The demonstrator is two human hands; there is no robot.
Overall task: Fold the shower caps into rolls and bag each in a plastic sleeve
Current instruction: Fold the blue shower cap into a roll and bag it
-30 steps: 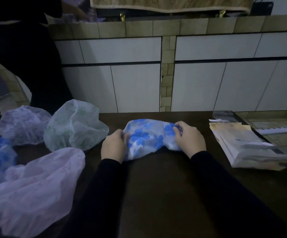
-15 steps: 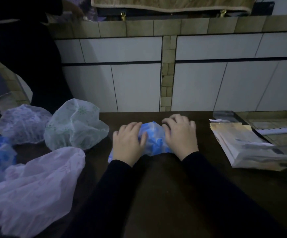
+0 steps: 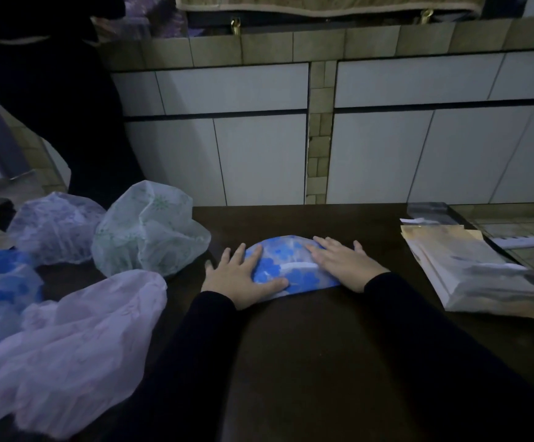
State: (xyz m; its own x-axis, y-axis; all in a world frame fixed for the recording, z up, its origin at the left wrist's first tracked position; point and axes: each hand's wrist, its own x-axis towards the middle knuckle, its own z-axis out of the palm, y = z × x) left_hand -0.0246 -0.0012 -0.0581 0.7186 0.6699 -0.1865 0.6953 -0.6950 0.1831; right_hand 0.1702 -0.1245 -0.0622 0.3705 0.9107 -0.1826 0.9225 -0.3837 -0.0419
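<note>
Table [image 3: 307,362] dark, smooth wood. Left hand [image 3: 238,277], right hand [image 3: 343,264] both flat, fingers straight, pressing blue-flower shower cap [image 3: 286,267] at table centre; nothing grasped. Cap thin, crinkly film, flattened half-moon. Risk: slick film springs back or traps air when pressure lifts, folds skew. Sleeve stack [image 3: 479,275] right; puffy loose caps [image 3: 147,231] left.
</note>
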